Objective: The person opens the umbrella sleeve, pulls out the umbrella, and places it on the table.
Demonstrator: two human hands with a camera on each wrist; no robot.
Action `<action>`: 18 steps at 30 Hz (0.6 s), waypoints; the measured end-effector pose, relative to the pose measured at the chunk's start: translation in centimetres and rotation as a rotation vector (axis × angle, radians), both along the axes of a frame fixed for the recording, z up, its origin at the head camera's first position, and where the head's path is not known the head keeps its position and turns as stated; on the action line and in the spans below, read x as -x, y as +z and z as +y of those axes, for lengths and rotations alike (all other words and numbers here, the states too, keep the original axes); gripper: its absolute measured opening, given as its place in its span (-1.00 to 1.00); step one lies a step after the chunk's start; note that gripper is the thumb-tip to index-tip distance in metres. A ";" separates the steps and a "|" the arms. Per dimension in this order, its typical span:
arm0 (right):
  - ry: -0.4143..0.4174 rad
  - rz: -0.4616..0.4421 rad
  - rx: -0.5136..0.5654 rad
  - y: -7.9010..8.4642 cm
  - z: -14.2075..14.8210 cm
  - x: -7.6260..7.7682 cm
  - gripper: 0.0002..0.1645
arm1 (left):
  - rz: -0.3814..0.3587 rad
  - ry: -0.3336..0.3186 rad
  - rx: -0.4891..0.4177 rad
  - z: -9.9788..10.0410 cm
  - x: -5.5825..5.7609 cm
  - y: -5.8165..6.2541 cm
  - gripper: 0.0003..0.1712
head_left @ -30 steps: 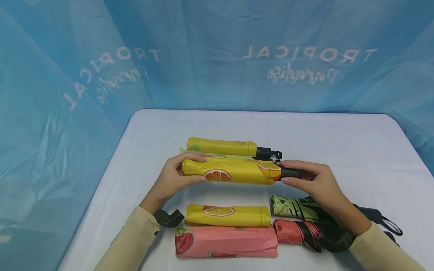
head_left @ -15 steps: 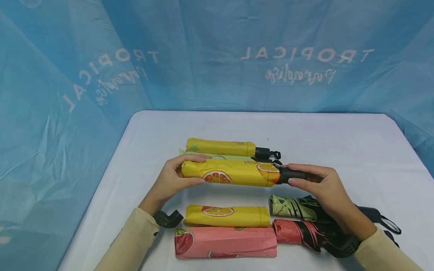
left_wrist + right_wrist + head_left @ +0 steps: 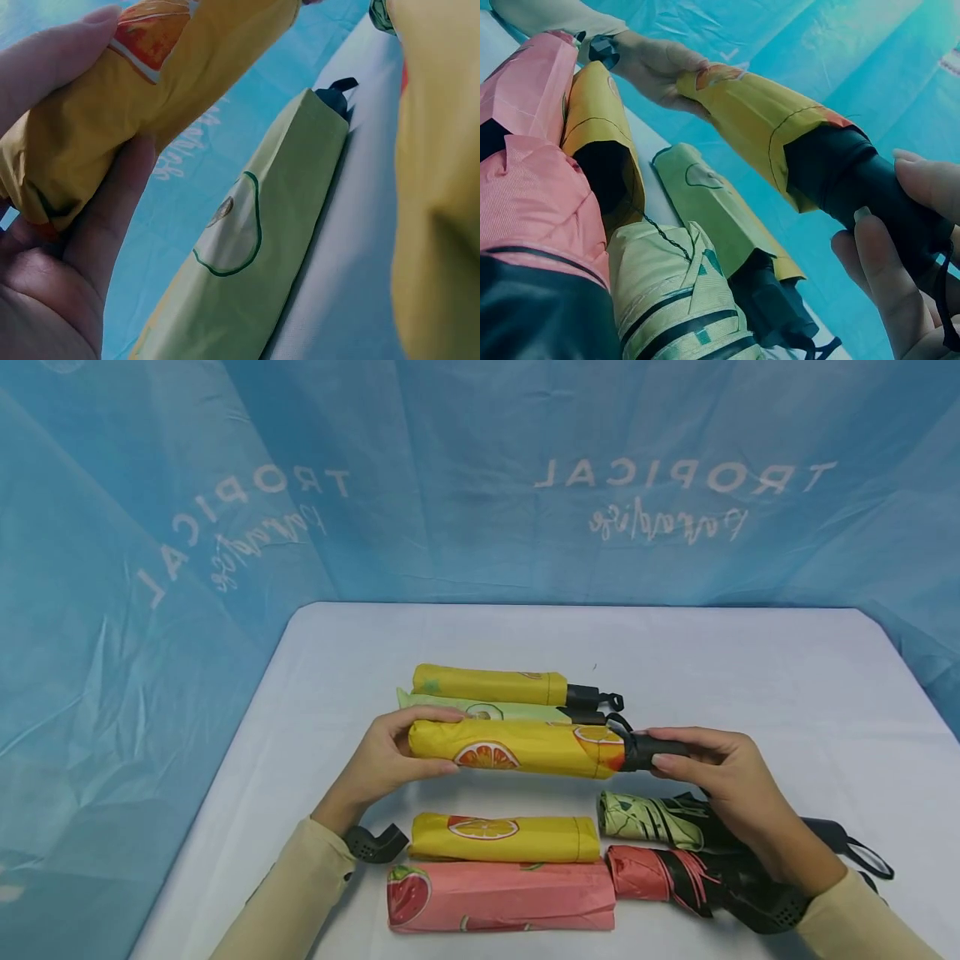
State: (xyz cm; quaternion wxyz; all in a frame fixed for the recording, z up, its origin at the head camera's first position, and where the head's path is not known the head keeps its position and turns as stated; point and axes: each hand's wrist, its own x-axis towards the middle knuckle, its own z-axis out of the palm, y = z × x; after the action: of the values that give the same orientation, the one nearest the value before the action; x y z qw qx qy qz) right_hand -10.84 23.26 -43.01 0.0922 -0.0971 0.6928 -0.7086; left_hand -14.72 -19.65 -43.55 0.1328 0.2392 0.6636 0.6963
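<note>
Both hands hold a folded umbrella in a yellow sleeve with orange slices, raised above the table in the head view. My left hand grips the sleeve's closed end, thumb in front and fingers behind. My right hand grips the black handle, which sticks out of the sleeve's mouth with a cord hanging from it. Behind lie a pale green sleeved umbrella with an avocado print and a yellow sleeved umbrella, black handles to the right.
In front lie a yellow sleeve, its mouth gaping in the right wrist view, and a pink watermelon sleeve. Beside them are a bare green umbrella and a bare coral umbrella, partly under my right forearm. A blue curtain borders the table.
My right hand has shifted right along the handle, and more black shows past the sleeve's mouth. The held umbrella has come slightly nearer, uncovering more of the avocado sleeve.
</note>
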 end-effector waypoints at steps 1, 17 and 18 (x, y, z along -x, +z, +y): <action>0.005 0.000 0.001 0.1 0.0 0.0 -0.60 | -0.004 0.002 0.004 0.0 0.0 0.1 -0.35; -0.014 0.007 0.059 0.4 1.9 -0.7 -0.62 | 0.038 0.029 0.010 -0.6 0.0 0.5 -0.40; -0.012 0.011 0.072 0.4 2.1 -0.8 -0.62 | 0.043 0.034 0.006 -0.8 0.1 0.4 -0.40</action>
State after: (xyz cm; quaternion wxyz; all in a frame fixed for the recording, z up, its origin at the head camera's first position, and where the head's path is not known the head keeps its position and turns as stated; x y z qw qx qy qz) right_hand -10.07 25.37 -42.61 0.0809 -0.1002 0.6678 -0.7332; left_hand -14.77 -20.49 -43.10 0.1073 0.2423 0.6724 0.6911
